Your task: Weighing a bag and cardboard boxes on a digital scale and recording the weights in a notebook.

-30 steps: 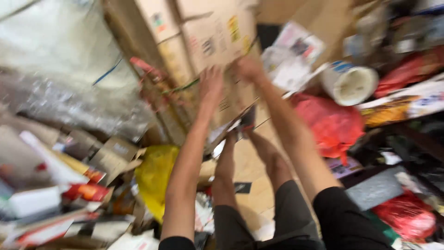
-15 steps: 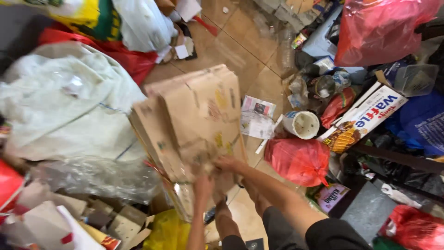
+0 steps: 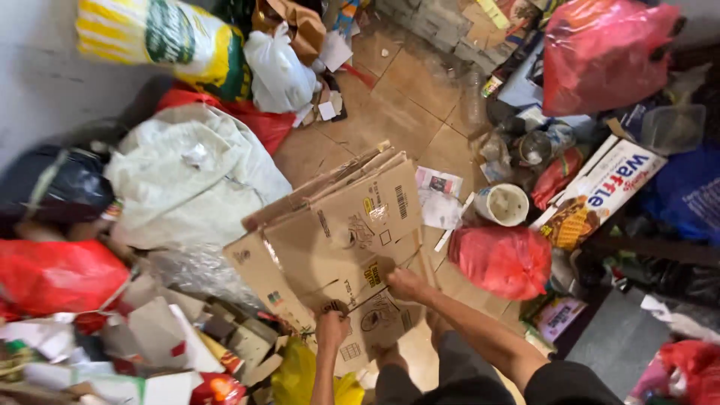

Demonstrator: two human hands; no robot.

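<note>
A stack of flattened brown cardboard boxes (image 3: 337, 232) stands tilted on the tiled floor in front of me. My left hand (image 3: 331, 327) grips the stack's near lower edge. My right hand (image 3: 403, 285) holds the near right edge, fingers curled around the cardboard. Both forearms reach up from the bottom of the view. My knees and grey shorts (image 3: 457, 367) show below the hands.
Around the stack lie a large white sack (image 3: 187, 180), red plastic bags (image 3: 501, 259) (image 3: 56, 274), a yellow printed sack (image 3: 161, 41), a white cup-like tub (image 3: 504, 204), a printed food carton (image 3: 600, 191), loose papers (image 3: 439, 199) and mixed cardboard scraps (image 3: 180, 337). Bare brown tiles (image 3: 397, 97) show beyond.
The view has swung and steadied, and the cardboard stack now appears lower and nearer. Both hands have shifted from high on the stack to its near edge.
</note>
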